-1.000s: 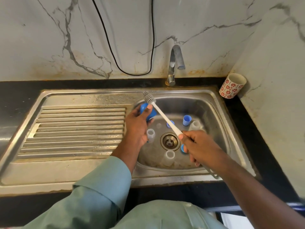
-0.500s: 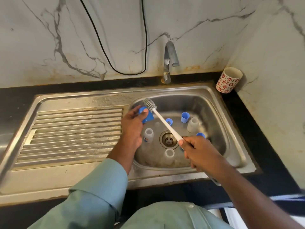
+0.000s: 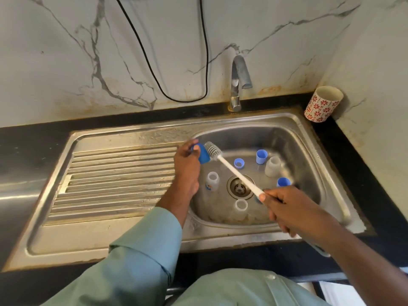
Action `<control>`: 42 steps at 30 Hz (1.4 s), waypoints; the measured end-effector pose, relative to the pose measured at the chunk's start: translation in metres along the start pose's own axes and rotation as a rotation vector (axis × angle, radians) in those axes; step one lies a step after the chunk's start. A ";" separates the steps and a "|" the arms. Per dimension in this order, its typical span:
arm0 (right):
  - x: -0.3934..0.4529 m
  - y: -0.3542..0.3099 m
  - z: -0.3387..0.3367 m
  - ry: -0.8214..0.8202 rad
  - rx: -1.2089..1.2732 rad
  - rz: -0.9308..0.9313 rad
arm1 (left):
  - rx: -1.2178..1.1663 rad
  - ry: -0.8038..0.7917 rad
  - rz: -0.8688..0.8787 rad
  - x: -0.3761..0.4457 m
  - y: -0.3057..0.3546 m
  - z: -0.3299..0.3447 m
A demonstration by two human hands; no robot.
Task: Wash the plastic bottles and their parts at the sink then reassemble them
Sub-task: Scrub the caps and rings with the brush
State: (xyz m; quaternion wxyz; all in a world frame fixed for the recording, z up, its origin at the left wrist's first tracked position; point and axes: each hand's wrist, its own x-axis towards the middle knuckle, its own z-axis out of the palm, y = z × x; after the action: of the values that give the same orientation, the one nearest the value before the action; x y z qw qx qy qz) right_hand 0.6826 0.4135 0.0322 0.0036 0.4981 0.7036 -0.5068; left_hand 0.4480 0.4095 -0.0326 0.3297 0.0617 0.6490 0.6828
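My left hand (image 3: 185,166) grips a blue bottle cap (image 3: 203,153) at the basin's left rim. My right hand (image 3: 287,206) holds the white handle of a bottle brush (image 3: 234,170), whose grey bristle head (image 3: 212,150) lies against the cap's open end. Down in the steel sink basin (image 3: 309,155) stand three clear plastic bottles: one left of the drain (image 3: 213,181), one in front of it (image 3: 240,207), one at the right (image 3: 273,166). Three loose blue caps lie there too (image 3: 239,163), (image 3: 261,156), (image 3: 283,182).
A ribbed steel draining board (image 3: 114,180) stretches left of the basin. The tap (image 3: 238,80) rises behind the basin, spout to the right. A red-flowered cup (image 3: 322,104) stands in the back right corner. A black cable (image 3: 176,98) hangs on the marble wall.
The brush head has drawn back along the cap, from sticking out past it to lying at its open end. My left hand has lifted the cap slightly towards the rim.
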 end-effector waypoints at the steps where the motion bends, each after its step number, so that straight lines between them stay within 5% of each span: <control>1: 0.005 -0.003 -0.001 0.026 0.019 0.006 | 0.040 -0.036 0.018 -0.002 -0.003 0.002; 6: -0.002 -0.004 0.001 -0.019 0.025 -0.032 | -0.030 0.076 0.026 0.003 0.006 -0.007; 13: 0.003 -0.015 0.009 0.031 -0.057 -0.065 | -0.083 -0.059 -0.142 -0.007 0.010 -0.009; 27: 0.001 -0.003 0.009 0.086 0.042 -0.021 | -0.051 -0.125 -0.067 -0.015 -0.006 -0.004; 31: -0.005 0.001 0.006 0.033 -0.027 -0.030 | -0.148 0.015 -0.059 -0.007 0.006 -0.006; 35: 0.001 -0.002 0.010 0.088 0.024 -0.042 | -0.002 -0.098 -0.063 -0.013 0.000 -0.001; 39: -0.003 0.000 0.011 0.048 -0.095 -0.071 | -0.114 0.044 -0.074 -0.008 0.005 -0.007; 42: 0.000 -0.001 0.012 0.088 -0.103 -0.062 | -0.022 -0.107 -0.092 -0.011 -0.001 -0.006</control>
State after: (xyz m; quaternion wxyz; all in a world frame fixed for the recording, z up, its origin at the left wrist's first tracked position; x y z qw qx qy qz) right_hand 0.6763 0.4047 0.0272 -0.0173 0.4971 0.7433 -0.4473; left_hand 0.4544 0.3984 -0.0307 0.3955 0.0647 0.6252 0.6697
